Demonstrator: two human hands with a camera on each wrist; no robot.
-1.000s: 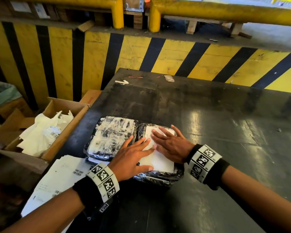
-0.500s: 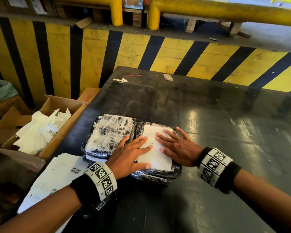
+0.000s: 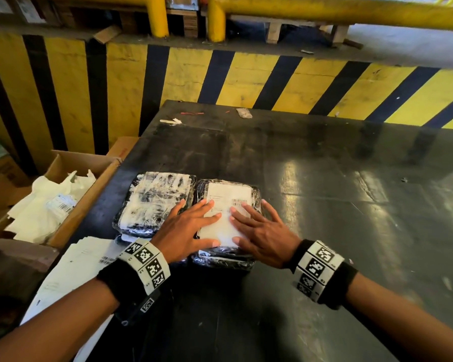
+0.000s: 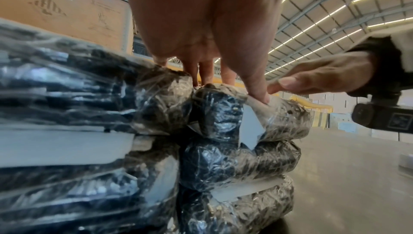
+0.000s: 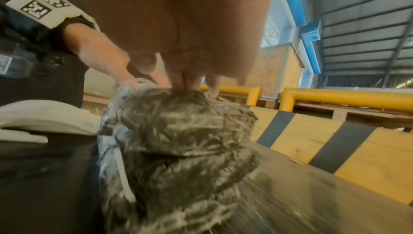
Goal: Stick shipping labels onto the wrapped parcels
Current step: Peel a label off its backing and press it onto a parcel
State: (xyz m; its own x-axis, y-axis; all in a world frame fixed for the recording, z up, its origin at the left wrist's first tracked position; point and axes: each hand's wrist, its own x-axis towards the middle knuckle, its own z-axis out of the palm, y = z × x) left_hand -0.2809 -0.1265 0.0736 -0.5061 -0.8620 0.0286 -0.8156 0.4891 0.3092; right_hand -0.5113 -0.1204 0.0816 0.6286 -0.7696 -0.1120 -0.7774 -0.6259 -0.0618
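Observation:
Two stacks of black parcels wrapped in clear film stand side by side near the table's left front. A white shipping label (image 3: 226, 205) lies on the top right parcel (image 3: 255, 197). My left hand (image 3: 186, 231) presses flat on the label's left half, fingers straight and spread. My right hand (image 3: 259, 231) presses flat on its right half. The left parcel (image 3: 154, 202) bears a smeared white label. From the left wrist view the stacked parcels (image 4: 234, 149) show edge-on, with my left thumb (image 4: 259, 94) on the top one. In the right wrist view the right stack (image 5: 178, 140) fills the middle.
A pile of white label sheets (image 3: 73, 265) lies on the table's left front edge. A cardboard box (image 3: 71, 163) with white backing paper stands left of the table. A yellow-and-black striped wall (image 3: 246, 77) runs behind. The dark tabletop (image 3: 351, 205) stretches right.
Both hands have slid back along the label toward me, uncovering its far half with the barcode. The parcels have not moved.

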